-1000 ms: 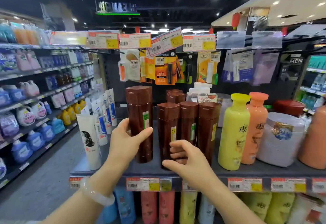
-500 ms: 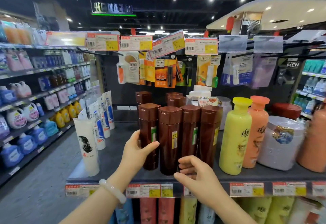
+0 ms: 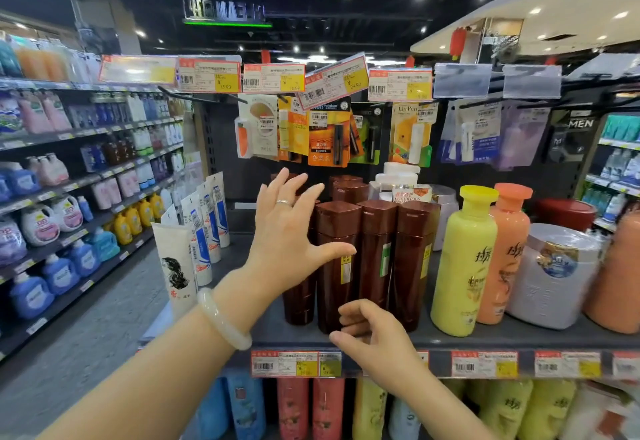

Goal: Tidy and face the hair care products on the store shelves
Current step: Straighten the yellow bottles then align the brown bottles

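Several brown shampoo bottles (image 3: pixel 375 249) stand upright in a tight front row on the grey shelf (image 3: pixel 485 339), with more brown bottles (image 3: pixel 348 190) behind them. My left hand (image 3: pixel 289 235) is open with its fingers spread, held in front of the leftmost brown bottle (image 3: pixel 298 301) and hiding its top; the thumb lies across the second bottle (image 3: pixel 334 301). My right hand (image 3: pixel 375 339) is low at the shelf's front edge. Its fingers are curled against the foot of the middle bottles, gripping nothing.
A yellow bottle (image 3: pixel 464 266), an orange bottle (image 3: pixel 505 256) and a white tub (image 3: pixel 554 276) stand to the right of the brown row. White tubes (image 3: pixel 176 266) stand at the shelf's left end. Carded products (image 3: pixel 327 134) hang above. An aisle with detergent shelves (image 3: pixel 69 217) runs on the left.
My left hand set the leftmost brown bottle down against the row, let go and opened upward. My right hand stayed at the bottles' base. The view moved closer.
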### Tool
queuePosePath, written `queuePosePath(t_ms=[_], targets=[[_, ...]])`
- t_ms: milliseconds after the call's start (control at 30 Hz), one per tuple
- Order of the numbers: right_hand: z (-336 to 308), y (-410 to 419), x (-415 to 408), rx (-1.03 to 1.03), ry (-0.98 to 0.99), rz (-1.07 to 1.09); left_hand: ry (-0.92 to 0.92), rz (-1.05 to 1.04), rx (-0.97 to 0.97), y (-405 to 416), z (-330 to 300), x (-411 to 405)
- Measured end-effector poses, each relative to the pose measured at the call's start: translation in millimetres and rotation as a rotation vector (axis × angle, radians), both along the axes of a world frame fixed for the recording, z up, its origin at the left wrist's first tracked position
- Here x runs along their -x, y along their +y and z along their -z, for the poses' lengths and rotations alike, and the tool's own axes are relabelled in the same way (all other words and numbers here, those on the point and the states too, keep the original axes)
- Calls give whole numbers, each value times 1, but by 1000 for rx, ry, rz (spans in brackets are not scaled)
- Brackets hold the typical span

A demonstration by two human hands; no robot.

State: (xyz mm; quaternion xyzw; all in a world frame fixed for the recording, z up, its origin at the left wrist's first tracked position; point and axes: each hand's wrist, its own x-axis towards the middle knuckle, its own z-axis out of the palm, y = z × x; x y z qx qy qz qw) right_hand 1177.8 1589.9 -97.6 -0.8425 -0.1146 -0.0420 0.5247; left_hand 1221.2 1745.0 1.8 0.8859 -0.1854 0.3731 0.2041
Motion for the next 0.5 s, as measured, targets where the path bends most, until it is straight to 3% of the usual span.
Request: queuePosePath(t_ms=[67,167,367,500], targets=[[1,-1,1,1,5,-2,56,-91,-184,-2,-7,-3],[0,-4,3,0,5,3,80,-142,-277,-5,-10,-5],[1,-7,4,-24,-9,-2,-146,65,-154,-5,4,2],[0,-4,4,-28,-44,-5,-129,207,41,-7,13,25]])
